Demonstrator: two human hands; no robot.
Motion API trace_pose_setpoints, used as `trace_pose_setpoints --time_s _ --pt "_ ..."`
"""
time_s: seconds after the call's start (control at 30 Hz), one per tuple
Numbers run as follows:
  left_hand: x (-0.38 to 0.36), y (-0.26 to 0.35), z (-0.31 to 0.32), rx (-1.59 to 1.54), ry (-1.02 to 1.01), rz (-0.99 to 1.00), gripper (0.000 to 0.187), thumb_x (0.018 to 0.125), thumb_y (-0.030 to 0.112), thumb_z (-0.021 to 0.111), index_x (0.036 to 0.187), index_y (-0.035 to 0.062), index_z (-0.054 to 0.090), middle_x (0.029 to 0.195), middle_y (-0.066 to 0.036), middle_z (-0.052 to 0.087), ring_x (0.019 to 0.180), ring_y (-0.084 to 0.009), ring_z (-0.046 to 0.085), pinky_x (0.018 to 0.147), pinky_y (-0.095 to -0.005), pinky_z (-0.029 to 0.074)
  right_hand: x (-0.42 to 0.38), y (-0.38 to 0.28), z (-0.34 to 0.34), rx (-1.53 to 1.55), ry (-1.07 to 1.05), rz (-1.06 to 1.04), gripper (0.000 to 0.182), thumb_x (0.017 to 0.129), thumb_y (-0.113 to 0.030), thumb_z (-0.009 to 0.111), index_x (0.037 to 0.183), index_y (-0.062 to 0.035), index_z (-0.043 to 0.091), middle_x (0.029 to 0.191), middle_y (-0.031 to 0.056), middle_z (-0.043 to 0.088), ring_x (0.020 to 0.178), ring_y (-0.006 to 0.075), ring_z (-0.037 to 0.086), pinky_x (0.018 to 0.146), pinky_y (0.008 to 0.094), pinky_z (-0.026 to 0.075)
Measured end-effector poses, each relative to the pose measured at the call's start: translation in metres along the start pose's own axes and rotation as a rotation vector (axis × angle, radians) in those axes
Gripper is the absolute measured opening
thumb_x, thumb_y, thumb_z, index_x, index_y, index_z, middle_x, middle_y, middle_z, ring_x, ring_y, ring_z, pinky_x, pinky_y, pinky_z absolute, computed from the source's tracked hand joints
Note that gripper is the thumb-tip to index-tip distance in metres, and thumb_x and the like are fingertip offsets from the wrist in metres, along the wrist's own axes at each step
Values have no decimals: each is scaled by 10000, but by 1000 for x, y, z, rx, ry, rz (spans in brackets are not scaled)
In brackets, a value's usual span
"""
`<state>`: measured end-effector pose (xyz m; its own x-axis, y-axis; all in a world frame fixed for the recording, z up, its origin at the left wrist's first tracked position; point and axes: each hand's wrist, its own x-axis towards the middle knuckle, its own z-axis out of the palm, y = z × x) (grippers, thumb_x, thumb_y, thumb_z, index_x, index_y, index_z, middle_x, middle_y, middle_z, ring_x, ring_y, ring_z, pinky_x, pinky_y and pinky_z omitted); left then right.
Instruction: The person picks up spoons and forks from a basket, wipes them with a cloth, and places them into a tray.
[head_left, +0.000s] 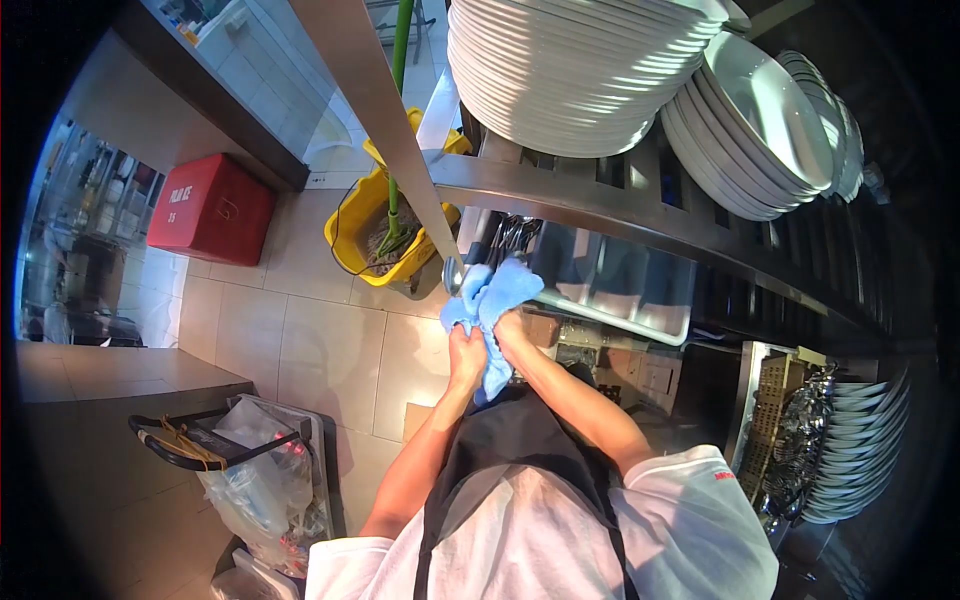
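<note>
A light blue cloth (pixel 507 288) is bunched up in front of my body, near the metal rack. My left hand (pixel 466 354) is closed round its lower left part. On the right side of the cloth my right hand (pixel 512 334) grips it too, close beside the left. The rounded end of a shiny metal utensil (pixel 454 274) sticks out at the cloth's upper left; its other end is hidden. Just beyond the cloth, several pieces of cutlery (pixel 515 236) lie in a compartment of a tray (pixel 620 285).
Stacked white plates (pixel 580 80) and bowls (pixel 760 120) stand on the metal shelf (pixel 560 185). A yellow mop bucket (pixel 345 235), a red box (pixel 212 210) and a cart (pixel 318 440) with plastic bags are at left. More plates (pixel 860 450) and cutlery are at lower right.
</note>
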<state>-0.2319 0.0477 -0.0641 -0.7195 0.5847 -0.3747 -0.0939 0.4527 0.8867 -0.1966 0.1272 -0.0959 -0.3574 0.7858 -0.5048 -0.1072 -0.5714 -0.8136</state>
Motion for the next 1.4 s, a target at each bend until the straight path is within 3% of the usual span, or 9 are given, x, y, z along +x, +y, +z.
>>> trace_pose_setpoints --time_s 0.3,0.47,0.7,0.83,0.9,0.97,1.03,1.07,1.4 --pt "13 -33 -11 -380 -139 -234 215 850 184 426 755 32 545 641 14 490 576 -73 427 531 -231 357 74 -15 -42 280 -587 423 159 817 -189 506 874 -61 580 810 66 592 643 177 579 597 312 496" --pt "1 -8 -25 -243 -566 -337 213 850 168 416 798 17 557 717 -32 577 656 -109 541 596 -247 428 37 9 -39 230 -434 234 175 827 -180 498 934 -53 553 852 67 582 700 173 576 609 309 496" --pt "-17 4 -36 -253 -454 -233 201 832 156 444 762 -3 544 658 -59 565 566 -147 524 533 -302 424 39 -27 -38 305 -44 -172 165 828 -115 439 804 -10 564 743 103 585 608 191 570 482 294 465" --pt "-11 17 -18 208 -145 120 235 788 158 491 716 -64 511 570 -195 510 547 -219 528 536 -343 406 35 -30 -36 543 -451 -60 260 843 -201 410 754 -7 559 659 134 575 557 220 567 445 302 453" --pt "0 18 -19 200 -131 115 237 779 165 502 724 -65 515 613 -218 537 596 -261 562 554 -359 411 38 -25 -28 539 -179 87 320 848 -257 380 716 -17 547 623 158 560 543 246 561 441 299 449" --pt "7 20 -15 219 -128 88 237 772 164 504 729 -69 518 674 -256 549 669 -322 578 594 -388 418 30 -26 -16 413 -327 167 273 842 -257 419 728 -41 540 642 111 556 539 212 543 453 291 440" --pt "10 18 -1 375 -31 135 237 773 160 493 743 -74 518 723 -276 552 710 -365 570 628 -413 419 21 -1 0 531 150 89 234 837 -261 456 791 -53 552 725 60 562 589 173 530 505 283 442" --pt "12 14 1 239 -33 158 254 780 165 471 791 -82 526 749 -288 547 725 -396 555 650 -426 416 15 3 -4 354 0 32 223 814 -262 517 894 -59 565 815 19 557 676 133 526 581 290 446" --pt "13 -26 -13 -508 -163 -164 339 874 253 335 1074 1 440 961 -81 512 872 -177 497 762 -302 405 90 -23 -31 29 -314 213 200 796 -207 528 882 -35 583 804 89 598 651 197 591 534 336 493"
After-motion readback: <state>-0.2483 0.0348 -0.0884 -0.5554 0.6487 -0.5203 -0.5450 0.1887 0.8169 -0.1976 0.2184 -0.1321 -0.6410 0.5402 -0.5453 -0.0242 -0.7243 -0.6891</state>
